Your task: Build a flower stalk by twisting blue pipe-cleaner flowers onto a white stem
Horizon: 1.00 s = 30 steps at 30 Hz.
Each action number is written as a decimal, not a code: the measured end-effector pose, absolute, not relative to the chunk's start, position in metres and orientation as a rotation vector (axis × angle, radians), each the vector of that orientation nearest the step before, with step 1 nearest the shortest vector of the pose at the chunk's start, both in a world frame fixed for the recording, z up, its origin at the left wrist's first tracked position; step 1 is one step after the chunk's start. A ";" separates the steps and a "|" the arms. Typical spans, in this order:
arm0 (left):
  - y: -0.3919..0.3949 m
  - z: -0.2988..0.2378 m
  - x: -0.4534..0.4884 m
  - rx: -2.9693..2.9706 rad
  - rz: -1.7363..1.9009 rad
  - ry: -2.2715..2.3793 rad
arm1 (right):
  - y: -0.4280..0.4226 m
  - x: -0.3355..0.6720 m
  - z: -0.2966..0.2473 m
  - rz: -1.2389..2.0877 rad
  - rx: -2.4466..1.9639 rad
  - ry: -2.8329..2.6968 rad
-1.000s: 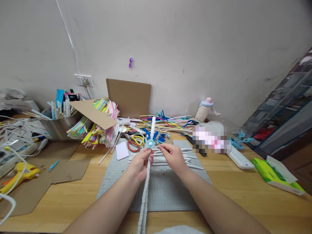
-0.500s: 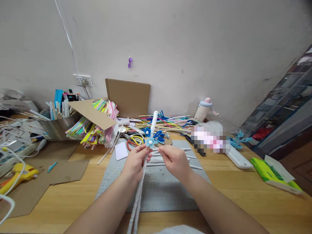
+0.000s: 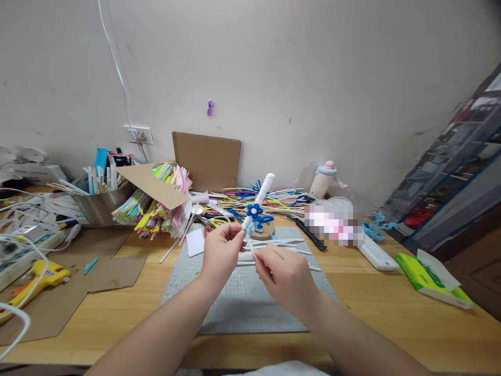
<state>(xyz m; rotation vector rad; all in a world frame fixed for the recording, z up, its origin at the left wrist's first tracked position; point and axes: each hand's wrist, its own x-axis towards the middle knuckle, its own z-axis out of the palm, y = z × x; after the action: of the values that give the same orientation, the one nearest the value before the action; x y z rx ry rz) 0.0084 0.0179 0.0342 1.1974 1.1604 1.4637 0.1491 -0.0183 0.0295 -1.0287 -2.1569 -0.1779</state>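
My left hand (image 3: 225, 248) is closed, thumb and fingers pinching the lower end of a white pipe-cleaner-wrapped stick (image 3: 266, 189). The stick tilts up to the right. A dark blue flower (image 3: 254, 211) with a white centre sits on it, with blue loops (image 3: 265, 220) and a paler blue piece beside it. My right hand (image 3: 287, 271) is closed just to the right and lower, its fingertips pinching a thin white pipe cleaner (image 3: 250, 243) that runs from the stick. Several white pipe cleaners (image 3: 291, 242) lie behind on the grey cutting mat (image 3: 250, 313).
Left stand a yellow glue gun (image 3: 49, 277) on cardboard (image 3: 113, 274), a metal pot (image 3: 104, 206) and bundled coloured pipe cleaners (image 3: 156, 219). Loose pipe cleaners (image 3: 274, 197) lie along the wall. To the right are a black pen-like tool (image 3: 311, 234), a bottle (image 3: 323, 180) and a green tissue pack (image 3: 430, 282).
The stick has turned and now leans right, with the dark blue flower facing me. The long white strands hanging below my left hand no longer show. My right hand has moved slightly lower.
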 end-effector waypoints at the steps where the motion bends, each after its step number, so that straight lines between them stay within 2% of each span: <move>1: 0.016 0.035 0.010 1.297 1.493 1.200 | -0.021 0.149 0.033 -0.206 -1.026 -2.165; 7: 0.004 0.044 0.008 1.678 1.614 1.294 | -0.031 0.153 0.053 -0.399 -1.011 -2.230; 20: 0.011 0.052 0.007 1.150 1.397 1.134 | -0.033 0.166 0.066 -0.355 -1.024 -2.147; 30: 0.015 0.044 0.014 1.322 1.478 1.192 | -0.032 0.158 0.066 -0.460 -1.016 -2.182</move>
<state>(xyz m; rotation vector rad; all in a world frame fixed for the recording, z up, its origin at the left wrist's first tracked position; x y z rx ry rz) 0.0143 0.0145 0.0440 1.3225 1.1925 1.4784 0.1581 -0.0317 0.0664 -1.0159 -2.1821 -0.4604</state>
